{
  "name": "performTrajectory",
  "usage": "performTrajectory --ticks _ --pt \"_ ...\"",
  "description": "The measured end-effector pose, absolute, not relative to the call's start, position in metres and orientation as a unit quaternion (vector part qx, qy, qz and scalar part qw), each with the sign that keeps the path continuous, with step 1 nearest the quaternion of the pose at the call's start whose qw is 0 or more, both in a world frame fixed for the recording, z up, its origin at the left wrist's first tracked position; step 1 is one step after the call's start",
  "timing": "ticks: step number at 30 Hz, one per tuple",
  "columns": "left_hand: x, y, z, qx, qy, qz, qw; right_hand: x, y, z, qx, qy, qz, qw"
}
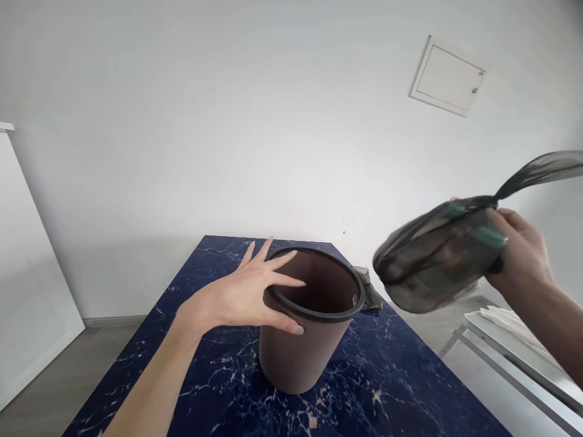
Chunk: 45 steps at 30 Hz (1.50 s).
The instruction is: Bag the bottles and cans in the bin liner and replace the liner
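Note:
A brown round waste bin (300, 352) with a dark rim stands on a dark blue marbled table (392, 388). My left hand (246, 294) rests against the bin's left rim, fingers spread, thumb on the outer wall. My right hand (519, 255) is closed on a filled, translucent dark rubbish bag (432, 261), held in the air to the right of the bin, its tied end trailing to the upper right. The bin looks empty inside.
A small crumpled dark piece (368, 291) lies on the table behind the bin's right rim. A pale metal-framed table (510, 352) with white cloth stands at the right. A white board (27, 279) leans at the left wall; a wall panel (449, 76) is above.

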<state>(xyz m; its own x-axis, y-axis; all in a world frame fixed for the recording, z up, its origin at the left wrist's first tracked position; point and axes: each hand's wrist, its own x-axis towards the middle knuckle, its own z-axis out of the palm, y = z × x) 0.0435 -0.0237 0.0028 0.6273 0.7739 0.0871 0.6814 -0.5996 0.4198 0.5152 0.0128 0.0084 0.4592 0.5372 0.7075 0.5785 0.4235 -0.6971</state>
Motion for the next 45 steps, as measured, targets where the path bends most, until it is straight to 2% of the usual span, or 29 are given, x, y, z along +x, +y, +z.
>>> performTrajectory --ticks 3,7,11,17,26,32,34,38,41,45 --pt "0.046 -0.026 0.003 0.893 0.389 0.127 0.186 0.52 0.001 -0.018 -0.606 -0.449 0.053 0.654" --pt "0.053 -0.027 0.0 0.895 0.385 0.137 0.18 0.529 -0.003 -0.05 -0.681 -0.521 0.042 0.513" --pt "0.06 -0.027 -0.006 0.899 0.389 0.153 0.128 0.527 0.005 -0.092 -0.674 -0.589 0.019 0.445" --pt "0.059 -0.017 -0.015 0.886 0.428 0.171 0.052 0.491 0.022 -0.152 -0.645 -0.644 0.032 0.41" --pt "0.054 -0.015 -0.012 0.878 0.446 0.174 -0.003 0.471 0.023 -0.198 -0.611 -0.745 0.041 0.265" --pt "0.057 -0.019 -0.012 0.87 0.457 0.182 0.021 0.414 -0.011 -0.196 -0.525 -0.792 -0.098 0.296" --pt "0.061 -0.02 -0.014 0.872 0.454 0.179 0.024 0.383 -0.024 -0.202 -0.485 -0.816 -0.095 0.298" --pt "0.067 -0.021 -0.016 0.876 0.452 0.166 0.017 0.334 -0.029 -0.237 -0.44 -0.86 -0.017 0.258" --pt "0.066 -0.021 -0.016 0.872 0.459 0.167 0.034 0.321 -0.001 -0.259 -0.493 -0.836 0.013 0.239" --pt "0.063 -0.021 -0.016 0.87 0.46 0.172 0.044 0.323 0.057 -0.264 -0.667 -0.721 0.029 0.184"
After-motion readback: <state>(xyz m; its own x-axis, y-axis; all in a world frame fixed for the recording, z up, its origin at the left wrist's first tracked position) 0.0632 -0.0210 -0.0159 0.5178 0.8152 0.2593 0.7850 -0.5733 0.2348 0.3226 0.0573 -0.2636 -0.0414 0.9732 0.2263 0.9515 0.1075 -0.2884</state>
